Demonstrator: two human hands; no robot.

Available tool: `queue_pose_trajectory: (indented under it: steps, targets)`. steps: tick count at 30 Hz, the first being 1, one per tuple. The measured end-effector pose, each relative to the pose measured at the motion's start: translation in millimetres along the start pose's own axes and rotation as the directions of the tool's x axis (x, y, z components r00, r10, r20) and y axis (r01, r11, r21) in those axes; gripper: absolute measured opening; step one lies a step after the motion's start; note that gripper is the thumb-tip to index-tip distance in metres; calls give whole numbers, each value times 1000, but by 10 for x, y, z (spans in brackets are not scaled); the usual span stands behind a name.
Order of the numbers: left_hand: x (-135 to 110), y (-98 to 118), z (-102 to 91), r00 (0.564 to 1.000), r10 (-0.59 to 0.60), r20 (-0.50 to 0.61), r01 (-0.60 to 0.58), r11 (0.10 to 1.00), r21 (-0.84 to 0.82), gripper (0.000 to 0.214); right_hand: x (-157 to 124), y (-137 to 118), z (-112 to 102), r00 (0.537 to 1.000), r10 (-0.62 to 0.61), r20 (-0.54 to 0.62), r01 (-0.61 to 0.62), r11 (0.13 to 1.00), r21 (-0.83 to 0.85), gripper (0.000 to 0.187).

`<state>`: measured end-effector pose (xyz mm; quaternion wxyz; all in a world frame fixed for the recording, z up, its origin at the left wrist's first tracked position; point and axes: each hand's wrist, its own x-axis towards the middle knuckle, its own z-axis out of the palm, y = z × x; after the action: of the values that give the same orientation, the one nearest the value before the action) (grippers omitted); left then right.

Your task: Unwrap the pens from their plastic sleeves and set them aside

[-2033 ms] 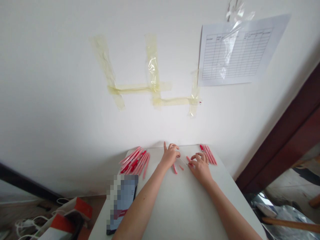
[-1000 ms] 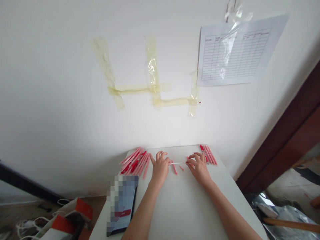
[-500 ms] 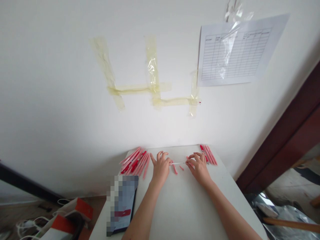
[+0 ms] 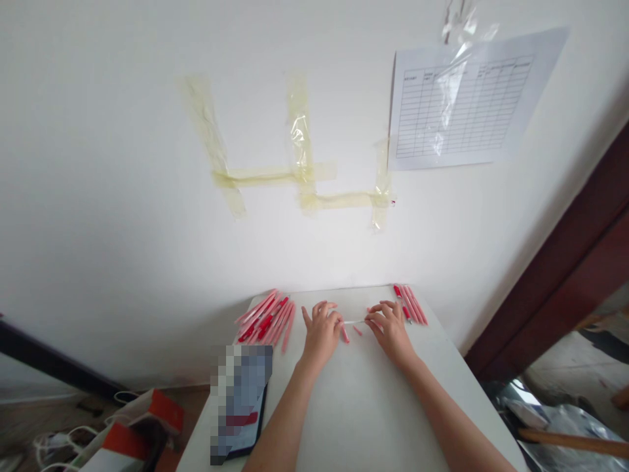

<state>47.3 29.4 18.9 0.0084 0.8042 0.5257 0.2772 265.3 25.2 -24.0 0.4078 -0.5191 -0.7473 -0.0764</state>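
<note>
A thin white pen refill (image 4: pixel 354 322) spans the gap between my two hands, held level just over the table. My left hand (image 4: pixel 322 334) pinches its left end between thumb and fingertips, the other fingers raised. At the right end, my right hand (image 4: pixel 390 329) has its fingertips closed on it. Below the refill lie a pink pen barrel (image 4: pixel 346 335), partly behind my left fingers, and a small pink pen piece (image 4: pixel 358 330). Another bit of pink shows behind my right fingertips.
A pile of pink and red pens (image 4: pixel 265 321) lies at the table's back left. A row of pens (image 4: pixel 413 303) is at the back right. A tablet-like device (image 4: pixel 246 406), partly blurred, rests by the left edge. The white table (image 4: pixel 363 406) meets a wall bearing a taped sheet (image 4: pixel 462 105).
My left hand has moved slightly right, toward my right hand, so less of the refill shows between them. My right hand has hardly moved.
</note>
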Motion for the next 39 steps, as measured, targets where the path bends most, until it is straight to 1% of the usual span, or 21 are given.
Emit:
queue_pose_trajectory:
  steps: [3, 6, 9, 12, 14, 17, 20, 23, 27, 32, 39]
  targets:
    - [-8, -35, 33, 999, -49, -5, 49, 998, -48, 9, -1, 22, 2, 1000, 26, -10, -26, 999, 28, 19]
    - [-6, -71, 70, 997, -78, -24, 76, 994, -78, 10, -6, 48, -14, 995, 94, -13, -94, 995, 22, 27]
    - [-2, -100, 93, 993, -106, -52, 101, 991, -93, 11, -28, 107, -15, 986, 163, -31, -165, 985, -50, 32]
    - [-5, -125, 96, 988, -133, -75, 125, 987, -98, 11, -66, 178, 6, 979, 200, -27, -202, 970, -135, 36]
    - [-8, -141, 94, 986, -143, -82, 135, 986, -97, 12, -89, 205, 20, 973, 229, -5, -226, 957, -183, 34]
    - [-13, -163, 95, 985, -150, -84, 142, 986, -93, 11, -108, 206, 28, 965, 259, 28, -246, 942, -228, 26]
    - [-18, -177, 108, 984, -155, -87, 148, 985, -85, 10, -105, 196, 22, 967, 253, 40, -238, 945, -227, 20]
    - [-23, -183, 122, 984, -152, -96, 145, 986, -79, 11, -90, 208, 11, 974, 226, 32, -217, 958, -189, 18]
    - [-22, -181, 118, 982, -157, -104, 149, 986, -78, 11, -66, 245, 14, 985, 171, 11, -169, 980, -100, 19]
    - [-15, -162, 92, 980, -166, -113, 157, 984, -85, 11, -53, 258, 40, 992, 120, -33, -121, 992, -33, 19]
    - [-19, -150, 85, 979, -164, -120, 155, 984, -82, 11, -44, 229, 33, 994, 91, -60, -89, 996, 31, 21]
